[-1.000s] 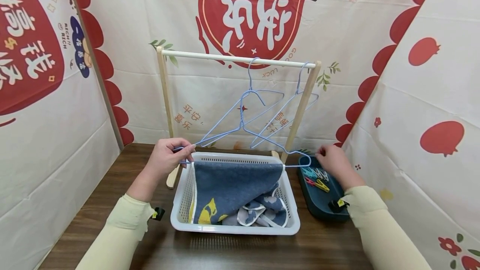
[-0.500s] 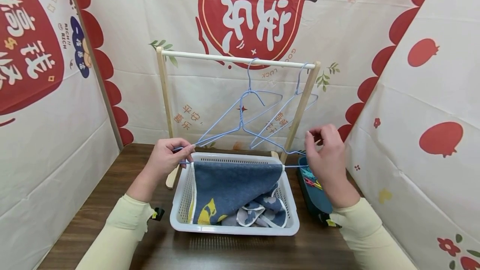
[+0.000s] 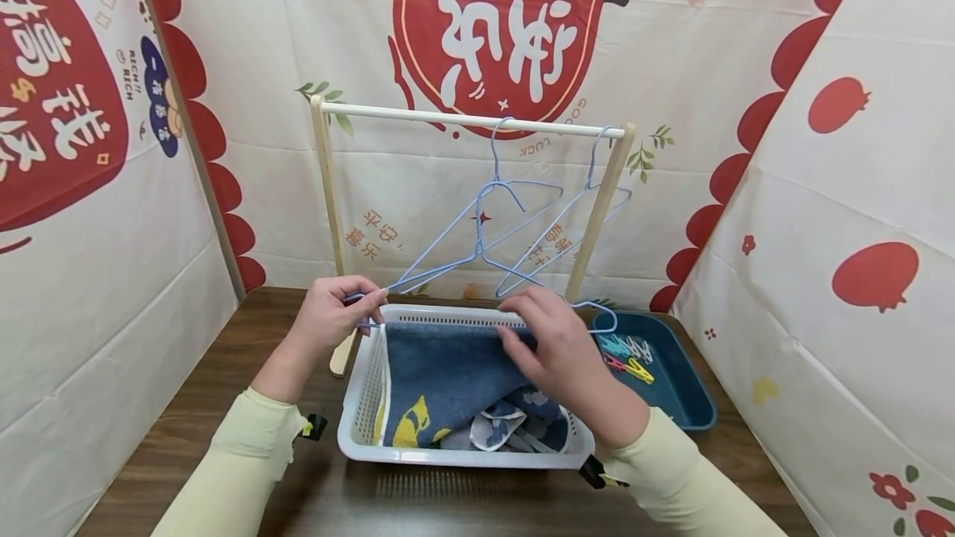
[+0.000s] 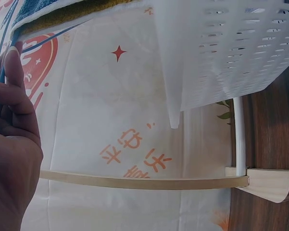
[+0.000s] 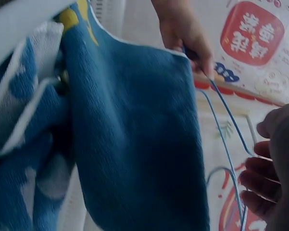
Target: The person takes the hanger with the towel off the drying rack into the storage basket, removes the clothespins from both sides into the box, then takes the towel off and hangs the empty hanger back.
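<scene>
My left hand pinches the left end of a blue wire clothes hanger at the corner of a towel. This dark blue towel, white-edged with yellow patterning, is draped over the hanger's bottom bar and hangs into a white perforated basket. In the left wrist view, the left hand is partly cut off. My right hand is in front of the towel's right part and hides its upper right corner. The right wrist view shows that right hand with loosely bent fingers and nothing visible in them.
Behind the basket stands a rack with a white bar and wooden posts. Two more blue hangers hang on it, one near the right post. A dark teal tray holds several clothespins at the right.
My right hand has moved left from the teal tray to in front of the towel, uncovering the tray. The left hand, hanger and towel have stayed nearly still.
</scene>
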### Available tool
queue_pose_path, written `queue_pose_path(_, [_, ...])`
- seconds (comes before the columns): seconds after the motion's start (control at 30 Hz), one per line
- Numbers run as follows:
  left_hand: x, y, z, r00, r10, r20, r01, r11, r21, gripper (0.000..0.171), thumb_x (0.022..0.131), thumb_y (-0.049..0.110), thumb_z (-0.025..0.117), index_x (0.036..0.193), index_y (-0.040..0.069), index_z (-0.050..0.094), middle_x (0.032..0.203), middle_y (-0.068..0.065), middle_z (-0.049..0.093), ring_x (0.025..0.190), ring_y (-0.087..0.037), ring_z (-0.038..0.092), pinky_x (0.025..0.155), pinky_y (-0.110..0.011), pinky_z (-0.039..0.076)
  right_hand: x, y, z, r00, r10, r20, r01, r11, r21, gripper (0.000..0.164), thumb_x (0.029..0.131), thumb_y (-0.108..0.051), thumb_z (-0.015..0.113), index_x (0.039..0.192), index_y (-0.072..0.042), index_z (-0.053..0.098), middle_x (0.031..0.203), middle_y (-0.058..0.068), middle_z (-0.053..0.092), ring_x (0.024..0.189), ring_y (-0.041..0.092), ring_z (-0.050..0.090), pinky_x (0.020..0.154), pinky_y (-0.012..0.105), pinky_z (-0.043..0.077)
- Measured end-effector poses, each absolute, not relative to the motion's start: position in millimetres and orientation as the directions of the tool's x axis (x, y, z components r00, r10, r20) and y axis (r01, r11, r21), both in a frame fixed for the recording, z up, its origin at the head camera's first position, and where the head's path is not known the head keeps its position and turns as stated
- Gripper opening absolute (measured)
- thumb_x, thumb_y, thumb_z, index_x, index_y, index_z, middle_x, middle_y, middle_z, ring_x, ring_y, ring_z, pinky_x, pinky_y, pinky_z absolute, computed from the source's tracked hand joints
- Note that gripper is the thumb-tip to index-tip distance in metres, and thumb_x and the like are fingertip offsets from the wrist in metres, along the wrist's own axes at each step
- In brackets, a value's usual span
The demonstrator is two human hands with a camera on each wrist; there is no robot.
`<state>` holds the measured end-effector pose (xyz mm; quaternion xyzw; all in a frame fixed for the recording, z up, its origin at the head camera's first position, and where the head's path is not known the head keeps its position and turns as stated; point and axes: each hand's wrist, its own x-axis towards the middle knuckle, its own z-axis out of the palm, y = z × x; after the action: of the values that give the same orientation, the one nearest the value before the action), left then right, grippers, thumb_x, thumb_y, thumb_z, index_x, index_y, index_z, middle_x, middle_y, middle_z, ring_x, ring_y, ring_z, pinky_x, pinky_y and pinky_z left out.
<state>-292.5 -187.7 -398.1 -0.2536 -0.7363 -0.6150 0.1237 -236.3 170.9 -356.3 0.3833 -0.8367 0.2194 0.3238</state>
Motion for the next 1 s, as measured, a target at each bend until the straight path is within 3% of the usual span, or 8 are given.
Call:
queue_pose_path(0.2, [-295.0, -187.0, -398.6, -0.833, 0.223, 0.505, 0.536, 0.102, 0.838, 0.008, 0.103, -0.001, 0.076, 0.096, -0.004, 0.076, 0.076, -0.013, 0.075, 0.063, -0.018, 0.068, 0.058, -0.030, 0.062, -237.1, 153.1, -366.6, -0.578, -0.560, 0.593, -0.733, 0.676, -0.077, 0.039, 0.103, -0.030, 0.082, 0.135, -0.011, 0.073, 0.124, 0.004, 0.072, 0.117, 0.025, 0.067, 0.099, 0.047, 0.056])
queue_pose_path(0.5, [-293.7, -186.0, -399.3, -0.831, 0.229, 0.507, 0.537, 0.098, 0.838, 0.007, 0.103, -0.001, 0.075, 0.097, -0.004, 0.076, 0.077, -0.015, 0.075, 0.064, -0.019, 0.069, 0.060, -0.030, 0.063, -246.5, 146.3, -373.9, -0.624, -0.550, 0.556, -0.692, 0.718, -0.066, 0.025, 0.102, -0.028, 0.084, 0.123, -0.014, 0.079, 0.115, 0.000, 0.074, 0.106, 0.022, 0.068, 0.092, 0.042, 0.057])
queue_pose_path(0.73, [-294.6, -186.2, -400.7, -0.827, 0.232, 0.511, 0.543, 0.099, 0.834, 0.008, 0.104, 0.000, 0.076, 0.096, -0.003, 0.076, 0.077, -0.016, 0.075, 0.063, -0.019, 0.068, 0.060, -0.030, 0.063, -253.4, 148.0, -381.1, -0.588, -0.573, 0.571, -0.727, 0.684, -0.062, 0.009, 0.104, -0.022, 0.081, 0.109, -0.015, 0.080, 0.104, -0.003, 0.074, 0.096, 0.018, 0.067, 0.087, 0.039, 0.059])
queue_pose_path(1.0, [-293.0, -187.5, -399.8, -0.823, 0.236, 0.516, 0.546, 0.084, 0.834, 0.010, 0.105, 0.001, 0.075, 0.096, -0.003, 0.076, 0.076, -0.017, 0.074, 0.061, -0.020, 0.065, 0.058, -0.037, 0.063, -254.6, 148.0, -381.7, -0.542, -0.569, 0.619, -0.778, 0.619, -0.112, 0.004, 0.105, -0.015, 0.079, 0.108, -0.014, 0.081, 0.104, -0.003, 0.074, 0.096, 0.017, 0.068, 0.085, 0.038, 0.060])
